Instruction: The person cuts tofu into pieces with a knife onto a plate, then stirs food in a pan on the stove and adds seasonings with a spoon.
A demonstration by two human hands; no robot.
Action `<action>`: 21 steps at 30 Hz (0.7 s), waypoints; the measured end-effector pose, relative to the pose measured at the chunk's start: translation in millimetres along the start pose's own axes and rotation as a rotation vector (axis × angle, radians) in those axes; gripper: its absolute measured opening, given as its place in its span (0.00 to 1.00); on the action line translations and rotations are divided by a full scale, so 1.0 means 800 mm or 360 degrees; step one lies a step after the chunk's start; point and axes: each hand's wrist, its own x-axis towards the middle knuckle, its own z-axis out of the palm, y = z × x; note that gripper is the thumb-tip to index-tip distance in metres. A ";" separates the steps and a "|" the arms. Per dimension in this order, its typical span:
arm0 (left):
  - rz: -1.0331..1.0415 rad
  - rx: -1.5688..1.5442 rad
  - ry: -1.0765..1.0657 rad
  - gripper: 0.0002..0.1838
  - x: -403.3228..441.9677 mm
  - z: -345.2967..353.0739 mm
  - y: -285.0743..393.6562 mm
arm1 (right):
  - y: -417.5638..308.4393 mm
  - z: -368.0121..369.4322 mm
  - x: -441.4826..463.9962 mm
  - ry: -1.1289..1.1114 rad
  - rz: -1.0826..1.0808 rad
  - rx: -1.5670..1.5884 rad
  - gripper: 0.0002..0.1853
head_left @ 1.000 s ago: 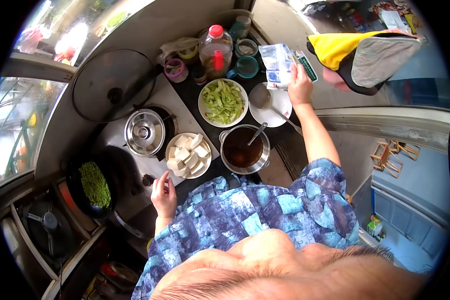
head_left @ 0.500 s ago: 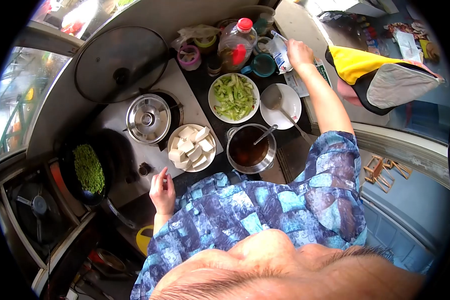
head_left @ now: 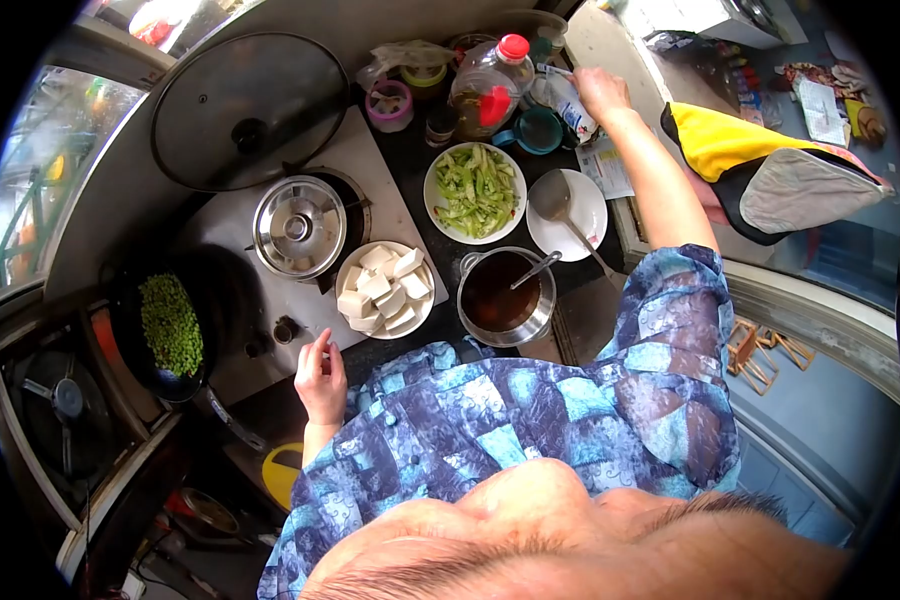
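My right hand (head_left: 602,97) reaches to the back right of the counter, its fingers closed at the upper edge of a white and blue plastic packet (head_left: 573,108). Beside the packet are a teal cup (head_left: 540,131) and a large clear plastic jug with a red cap (head_left: 492,88). My left hand (head_left: 321,382) hovers empty near the counter's front edge, fingers loosely bent and apart. Closest to it is a plate of white tofu pieces (head_left: 382,290). Behind the tofu, a steel pot with a lid (head_left: 300,228) stands on the stove.
A plate of sliced green vegetable (head_left: 474,193), a pot of dark liquid (head_left: 500,290) with a spoon, and a plate holding a ladle (head_left: 550,195) crowd the counter. A wok of green pieces (head_left: 172,325) stands left. A large glass lid (head_left: 250,110) leans behind the stove.
The view has shifted slightly. My right hand has moved a little up, staying at the packet's top edge. My left hand stays near the front edge, empty.
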 end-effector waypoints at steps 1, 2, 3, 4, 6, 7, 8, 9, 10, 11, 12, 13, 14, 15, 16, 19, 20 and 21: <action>-0.0003 -0.0007 0.0006 0.13 0.000 0.000 0.000 | 0.001 0.001 -0.001 0.0011 -0.0013 -0.0012 0.14; -0.0002 -0.0014 0.0009 0.13 0.000 0.000 -0.001 | 0.002 0.003 -0.003 0.0022 -0.0021 -0.0023 0.14; 0.0004 -0.0017 0.0008 0.13 0.001 0.000 -0.002 | 0.004 0.005 -0.005 0.0036 -0.0023 -0.0015 0.14; 0.0009 -0.0021 0.0007 0.13 0.001 0.000 -0.003 | 0.006 0.007 -0.006 0.0049 -0.0024 -0.0006 0.14; 0.0020 -0.0026 0.0008 0.13 0.002 0.001 -0.003 | 0.011 0.015 -0.011 0.0103 -0.0015 0.0043 0.14; 0.0025 -0.0029 0.0010 0.13 0.003 0.002 -0.002 | 0.014 0.019 -0.014 0.0142 -0.0006 0.0084 0.15; 0.0030 -0.0031 0.0013 0.13 0.004 0.002 -0.001 | 0.016 0.024 -0.016 0.0181 0.0003 0.0125 0.16; 0.0033 -0.0026 0.0009 0.13 0.004 0.002 0.000 | 0.013 0.024 -0.022 0.0226 0.0062 0.0159 0.15; 0.0036 -0.0021 0.0006 0.13 0.004 0.002 0.001 | 0.008 0.024 -0.032 0.0270 0.0120 0.0193 0.15; 0.0039 -0.0016 0.0003 0.13 0.004 0.002 0.002 | 0.005 0.025 -0.040 0.0315 0.0178 0.0227 0.14; 0.0040 -0.0017 0.0002 0.13 0.005 0.002 0.002 | 0.005 0.029 -0.047 0.0368 0.0204 0.0269 0.15; 0.0042 -0.0019 0.0001 0.13 0.005 0.002 0.003 | 0.003 0.033 -0.053 0.0392 0.0245 0.0297 0.15; 0.0043 -0.0020 -0.0001 0.13 0.005 0.002 0.003 | 0.001 0.035 -0.058 0.0416 0.0285 0.0325 0.15; 0.0044 -0.0020 -0.0002 0.13 0.005 0.002 0.002 | 0.000 0.040 -0.061 0.0440 0.0326 0.0352 0.15; 0.0045 -0.0020 -0.0003 0.13 0.005 0.002 0.000 | 0.002 0.050 -0.063 0.0490 0.0335 0.0388 0.16; 0.0060 -0.0030 -0.0002 0.13 0.006 0.004 0.000 | -0.008 0.053 -0.080 0.0527 0.0441 0.0503 0.15; 0.0067 -0.0034 -0.0002 0.13 0.007 0.004 0.001 | -0.011 0.055 -0.085 0.0528 0.0471 0.0521 0.15; 0.0070 -0.0032 -0.0007 0.13 0.007 0.004 0.001 | -0.014 0.058 -0.089 0.0554 0.0518 0.0556 0.15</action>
